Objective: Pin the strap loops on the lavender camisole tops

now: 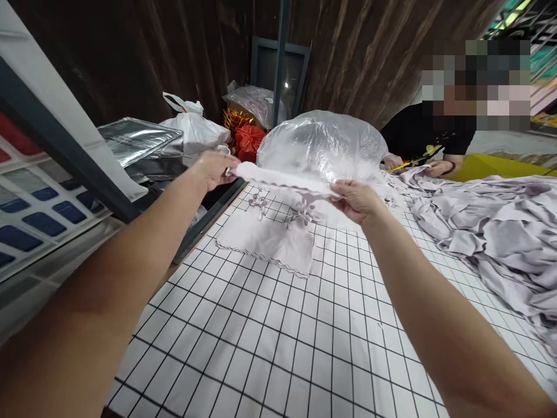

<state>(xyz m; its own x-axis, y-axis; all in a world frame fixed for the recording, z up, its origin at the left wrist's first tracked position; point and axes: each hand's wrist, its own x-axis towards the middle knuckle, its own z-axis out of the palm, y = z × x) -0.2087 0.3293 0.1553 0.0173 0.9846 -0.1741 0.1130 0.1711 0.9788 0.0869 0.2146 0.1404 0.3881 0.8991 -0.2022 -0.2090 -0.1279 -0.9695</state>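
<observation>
My left hand [216, 170] and my right hand [354, 198] are stretched forward, each pinching one end of a pale fabric piece [282, 179] with a wavy edge. It hangs between them above the table, partly blurred. Below it, another pale fabric piece [265, 241] with a scalloped hem lies on the grid-patterned cloth [278, 331]. Small gathered bits of the same fabric [300, 215] show between the two pieces; whether they are joined to the held one I cannot tell.
A clear plastic bag [322, 139] bulges behind my hands. A large heap of pale fabric [500, 226] covers the table's right side. A co-worker [429, 133] in black handles fabric at the far right. White crates [47, 215] and a metal post [65, 128] stand left.
</observation>
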